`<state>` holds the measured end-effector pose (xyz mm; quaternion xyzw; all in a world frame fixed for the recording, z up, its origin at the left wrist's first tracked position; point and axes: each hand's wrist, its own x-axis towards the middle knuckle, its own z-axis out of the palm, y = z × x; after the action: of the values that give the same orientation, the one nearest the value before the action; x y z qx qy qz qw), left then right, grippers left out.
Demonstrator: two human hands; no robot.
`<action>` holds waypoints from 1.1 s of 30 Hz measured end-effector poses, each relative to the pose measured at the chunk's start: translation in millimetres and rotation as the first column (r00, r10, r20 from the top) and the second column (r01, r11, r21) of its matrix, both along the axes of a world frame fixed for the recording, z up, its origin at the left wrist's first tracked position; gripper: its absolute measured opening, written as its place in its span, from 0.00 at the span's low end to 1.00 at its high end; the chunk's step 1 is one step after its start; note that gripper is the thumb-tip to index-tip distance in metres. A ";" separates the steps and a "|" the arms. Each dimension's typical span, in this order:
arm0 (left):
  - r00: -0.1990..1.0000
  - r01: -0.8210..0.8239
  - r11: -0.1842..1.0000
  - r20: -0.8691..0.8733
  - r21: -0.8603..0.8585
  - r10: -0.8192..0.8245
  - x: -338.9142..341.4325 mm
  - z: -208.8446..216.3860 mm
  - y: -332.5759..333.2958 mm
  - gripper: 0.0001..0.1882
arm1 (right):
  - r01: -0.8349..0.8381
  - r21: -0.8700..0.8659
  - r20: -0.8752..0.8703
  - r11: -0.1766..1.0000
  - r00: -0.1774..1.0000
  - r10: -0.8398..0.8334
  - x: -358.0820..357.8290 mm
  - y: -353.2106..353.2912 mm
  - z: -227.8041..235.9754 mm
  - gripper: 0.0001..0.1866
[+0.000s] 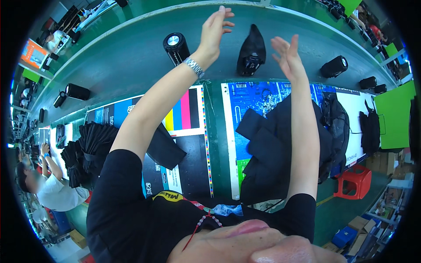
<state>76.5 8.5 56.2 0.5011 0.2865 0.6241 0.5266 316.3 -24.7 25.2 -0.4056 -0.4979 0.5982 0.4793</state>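
Both my arms reach out over a green conveyor surface. My left hand (213, 33) is raised with its fingers stretched and apart, holding nothing. Just left of that wrist stands a black cylindrical speaker (175, 46) with a silver disc at its end. Open as well, my right hand (287, 57) hangs with spread fingers right of a black fabric pouch (251, 50). The pouch lies between my two hands, touched by neither. Its far end is pointed and limp, while its near end is fuller and shows a shiny dark part.
Under my right forearm lies a heap of black pouches (269, 153) on printed sheets. Left sits a bundle of black pouches (90, 147). More speakers rest on the conveyor, one (334, 66) at right and one (78, 91) at left. A red stool (353, 182) stands lower right. A person works at left.
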 end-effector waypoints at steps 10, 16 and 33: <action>0.943 0.159 0.943 0.329 -0.293 -0.057 64.1 -53.5 -13.2 0.25 | 0.456 0.068 -0.197 0.887 0.878 -0.436 -71.4 47.0 -25.8 0.37; 0.936 0.107 0.958 0.351 -0.267 -0.007 85.6 -85.3 -11.6 0.32 | 0.366 -0.031 -0.299 0.930 0.885 -0.358 -49.8 38.7 -55.7 0.19; 0.835 0.157 0.986 -0.525 -0.063 -0.166 -42.5 -32.3 -82.4 0.23 | 0.797 -0.102 -0.009 0.595 0.597 -0.802 20.7 13.1 -67.8 0.22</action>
<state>34.0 -73.9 23.9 0.6711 0.3820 0.4132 0.4827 337.0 -11.6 -42.6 -0.5901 -0.2237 0.3520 0.6913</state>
